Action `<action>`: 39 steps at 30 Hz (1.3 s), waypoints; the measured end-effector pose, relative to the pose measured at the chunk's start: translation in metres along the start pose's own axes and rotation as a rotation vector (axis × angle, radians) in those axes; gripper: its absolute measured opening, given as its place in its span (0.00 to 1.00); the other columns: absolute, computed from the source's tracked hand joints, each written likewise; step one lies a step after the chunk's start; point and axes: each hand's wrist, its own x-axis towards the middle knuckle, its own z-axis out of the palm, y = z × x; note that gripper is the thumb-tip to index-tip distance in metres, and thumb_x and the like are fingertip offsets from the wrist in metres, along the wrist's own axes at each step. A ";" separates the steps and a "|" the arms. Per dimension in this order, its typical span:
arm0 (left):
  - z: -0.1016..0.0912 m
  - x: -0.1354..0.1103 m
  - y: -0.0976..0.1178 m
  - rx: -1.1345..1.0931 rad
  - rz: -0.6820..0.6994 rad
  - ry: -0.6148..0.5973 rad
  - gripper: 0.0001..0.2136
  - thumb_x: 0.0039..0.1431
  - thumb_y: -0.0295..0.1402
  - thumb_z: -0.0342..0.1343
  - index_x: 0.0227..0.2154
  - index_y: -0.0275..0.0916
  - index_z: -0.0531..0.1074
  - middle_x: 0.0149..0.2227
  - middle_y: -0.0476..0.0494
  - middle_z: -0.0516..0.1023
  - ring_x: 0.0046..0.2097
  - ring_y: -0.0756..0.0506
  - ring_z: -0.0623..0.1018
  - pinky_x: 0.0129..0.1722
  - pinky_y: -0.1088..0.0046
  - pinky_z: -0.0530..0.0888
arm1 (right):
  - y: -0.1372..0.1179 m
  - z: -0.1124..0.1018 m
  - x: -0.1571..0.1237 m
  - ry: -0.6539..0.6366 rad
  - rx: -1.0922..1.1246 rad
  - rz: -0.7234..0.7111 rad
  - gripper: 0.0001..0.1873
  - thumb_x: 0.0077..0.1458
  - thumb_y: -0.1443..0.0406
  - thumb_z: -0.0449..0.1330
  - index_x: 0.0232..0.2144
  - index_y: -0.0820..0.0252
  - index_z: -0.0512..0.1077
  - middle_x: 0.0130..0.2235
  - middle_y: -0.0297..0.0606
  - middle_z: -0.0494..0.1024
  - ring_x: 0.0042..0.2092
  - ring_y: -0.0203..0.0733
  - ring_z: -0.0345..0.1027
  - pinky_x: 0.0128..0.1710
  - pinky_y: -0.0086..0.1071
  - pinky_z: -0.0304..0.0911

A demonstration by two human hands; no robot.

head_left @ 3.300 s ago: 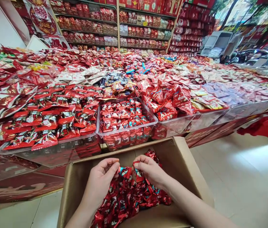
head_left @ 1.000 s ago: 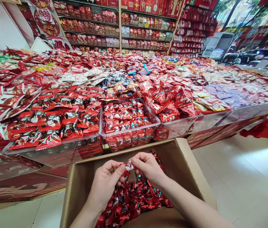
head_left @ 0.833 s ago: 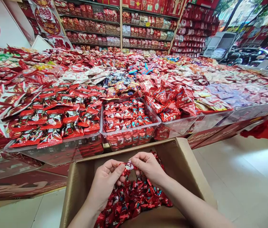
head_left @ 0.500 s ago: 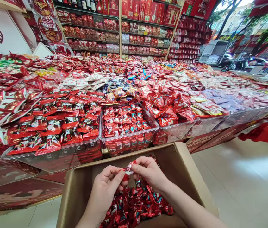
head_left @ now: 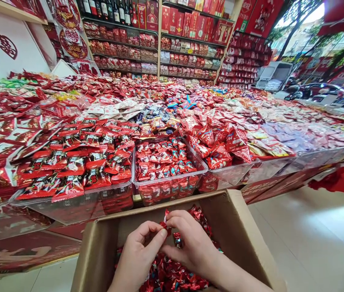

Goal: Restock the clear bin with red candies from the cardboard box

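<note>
Above the open cardboard box (head_left: 247,231), my left hand (head_left: 141,253) pinches a small red-wrapped candy (head_left: 164,224) between thumb and forefinger. My right hand (head_left: 191,245) is close against its far side, with the fingers curled and the thumb held apart below them. Those fingertips seem to touch the wrapper's upper end, though they partly hide the candy. Beneath both hands lies a heap of red, shiny wrapped candies (head_left: 174,269) in the box, some with blue and white print.
A clear plastic bin (head_left: 172,178) of neatly laid small red candies stands just beyond the box. Left of it is a bin of red-and-black packets (head_left: 76,164); right of it, red pyramid-shaped packets (head_left: 220,142). Stocked shelves (head_left: 123,44) line the back.
My right hand has shifted from pinching the candy's right end, its thumb dropping away from the fingers. The candy is now turned more upright, and the view has tilted slightly up.
</note>
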 end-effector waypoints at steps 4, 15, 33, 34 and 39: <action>0.000 -0.003 0.001 -0.004 0.029 -0.049 0.05 0.50 0.33 0.54 0.22 0.40 0.70 0.24 0.52 0.70 0.29 0.49 0.67 0.30 0.78 0.65 | -0.002 0.000 0.000 -0.040 -0.104 -0.053 0.12 0.49 0.72 0.52 0.38 0.60 0.61 0.39 0.42 0.69 0.41 0.38 0.62 0.39 0.32 0.62; 0.000 -0.005 0.004 -0.326 0.085 -0.053 0.03 0.46 0.30 0.57 0.20 0.41 0.71 0.29 0.50 0.67 0.32 0.49 0.68 0.30 0.79 0.66 | -0.010 -0.007 0.003 0.038 -0.315 -0.281 0.20 0.47 0.75 0.51 0.44 0.61 0.59 0.41 0.47 0.71 0.42 0.42 0.65 0.38 0.35 0.64; 0.002 -0.005 0.005 -0.406 -0.070 -0.128 0.12 0.50 0.42 0.52 0.23 0.37 0.71 0.22 0.49 0.72 0.25 0.52 0.68 0.23 0.80 0.62 | -0.019 -0.067 0.061 0.197 -0.136 -0.177 0.08 0.48 0.72 0.52 0.32 0.57 0.66 0.38 0.39 0.73 0.40 0.38 0.67 0.38 0.32 0.63; 0.003 -0.005 0.003 -0.400 -0.069 -0.134 0.13 0.49 0.42 0.53 0.23 0.37 0.71 0.22 0.49 0.73 0.25 0.52 0.68 0.23 0.80 0.62 | -0.016 -0.070 0.073 0.191 -0.156 -0.190 0.06 0.48 0.72 0.52 0.31 0.58 0.66 0.38 0.39 0.73 0.40 0.37 0.67 0.38 0.32 0.62; 0.002 -0.003 -0.002 -0.361 -0.107 -0.130 0.16 0.45 0.46 0.55 0.22 0.36 0.70 0.22 0.48 0.73 0.25 0.51 0.70 0.22 0.80 0.62 | 0.004 -0.063 0.125 0.011 -0.243 -0.255 0.04 0.46 0.73 0.52 0.23 0.61 0.64 0.34 0.40 0.73 0.36 0.35 0.66 0.36 0.29 0.60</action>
